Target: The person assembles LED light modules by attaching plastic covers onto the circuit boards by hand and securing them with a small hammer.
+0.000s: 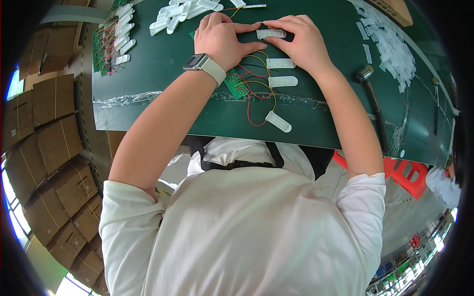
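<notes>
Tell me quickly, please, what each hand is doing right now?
Left hand: fingers curled, pressing the small white plastic cover.
Right hand: fingers curled, pressing the same cover.

Table point(163, 74): dark green mat surface, matt, smooth; clear glossy tape strip along front edge, wrinkled.
Capsule piece point(271, 33) under both hands: translucent white plastic, semi-gloss, smooth. Three like pieces point(282, 81) below it, same plastic.
Wires point(254, 91): red and yellow plastic insulation, smooth, slight sheen.
Circuit board point(236, 85): green, glossy laminate look.
Hammer point(365, 74): head metal, dull grey sheen; handle dark, matt, material cannot tell.
Pile of scraps point(392, 44), table right: clear/whitish plastic, shiny.
Watch point(196, 61) on left wrist: glossy case; band pale, matt, rubbery look.
Shirt point(247, 232): white cloth, matt, soft weave.
Boxes point(54, 143), left: brown cardboard, matt, rough.
Stool point(407, 172): red plastic, glossy.
</notes>
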Demonstrator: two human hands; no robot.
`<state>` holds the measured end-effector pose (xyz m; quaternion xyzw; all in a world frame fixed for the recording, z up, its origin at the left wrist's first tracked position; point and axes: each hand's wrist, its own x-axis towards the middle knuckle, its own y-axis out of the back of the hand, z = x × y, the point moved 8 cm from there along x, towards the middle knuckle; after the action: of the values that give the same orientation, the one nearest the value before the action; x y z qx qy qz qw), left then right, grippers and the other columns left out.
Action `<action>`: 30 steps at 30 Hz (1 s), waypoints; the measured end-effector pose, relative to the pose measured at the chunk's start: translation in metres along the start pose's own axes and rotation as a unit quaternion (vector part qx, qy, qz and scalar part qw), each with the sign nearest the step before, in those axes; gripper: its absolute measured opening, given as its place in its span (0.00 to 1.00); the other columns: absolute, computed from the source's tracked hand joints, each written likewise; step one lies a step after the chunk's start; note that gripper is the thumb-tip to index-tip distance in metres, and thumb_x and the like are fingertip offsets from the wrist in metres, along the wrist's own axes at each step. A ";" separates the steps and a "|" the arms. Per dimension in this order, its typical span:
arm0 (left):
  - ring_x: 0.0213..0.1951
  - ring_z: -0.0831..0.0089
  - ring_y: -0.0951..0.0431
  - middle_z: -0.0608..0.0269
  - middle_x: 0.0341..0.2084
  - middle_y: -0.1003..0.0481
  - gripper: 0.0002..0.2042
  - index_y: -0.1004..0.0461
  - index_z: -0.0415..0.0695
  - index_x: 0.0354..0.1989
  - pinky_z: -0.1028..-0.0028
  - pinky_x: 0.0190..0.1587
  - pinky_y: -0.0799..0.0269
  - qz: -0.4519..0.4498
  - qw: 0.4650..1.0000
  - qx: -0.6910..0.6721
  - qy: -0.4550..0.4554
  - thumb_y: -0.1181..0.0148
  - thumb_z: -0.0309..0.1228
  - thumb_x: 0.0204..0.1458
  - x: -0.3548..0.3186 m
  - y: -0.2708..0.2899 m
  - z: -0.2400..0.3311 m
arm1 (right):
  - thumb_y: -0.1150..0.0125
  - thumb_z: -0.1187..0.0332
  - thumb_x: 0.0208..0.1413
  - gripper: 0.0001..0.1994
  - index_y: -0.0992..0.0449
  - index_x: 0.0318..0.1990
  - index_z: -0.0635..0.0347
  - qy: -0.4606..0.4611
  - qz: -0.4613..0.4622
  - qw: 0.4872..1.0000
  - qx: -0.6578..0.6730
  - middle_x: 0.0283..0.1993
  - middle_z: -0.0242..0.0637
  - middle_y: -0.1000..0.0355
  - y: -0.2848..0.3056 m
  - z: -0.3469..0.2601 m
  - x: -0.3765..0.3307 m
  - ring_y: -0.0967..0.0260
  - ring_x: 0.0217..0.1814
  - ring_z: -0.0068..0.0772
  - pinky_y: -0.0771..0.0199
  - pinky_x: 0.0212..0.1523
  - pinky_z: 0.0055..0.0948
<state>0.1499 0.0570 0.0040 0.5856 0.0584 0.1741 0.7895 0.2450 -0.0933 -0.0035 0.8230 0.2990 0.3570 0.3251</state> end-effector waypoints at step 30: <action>0.78 0.53 0.48 0.63 0.77 0.42 0.29 0.21 0.83 0.59 0.56 0.76 0.46 -0.037 0.999 0.022 -0.016 0.27 0.63 0.43 0.005 -0.010 -0.002 | 0.27 0.53 0.53 0.15 0.12 0.47 0.41 -0.054 -0.036 0.996 -0.054 0.50 0.25 0.21 0.016 0.005 -0.004 0.28 0.59 0.36 0.24 0.58 0.37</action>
<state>0.1559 0.0575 -0.0057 0.6029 0.0711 0.1343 0.7832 0.2511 -0.1074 0.0039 0.8115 0.2903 0.3155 0.3971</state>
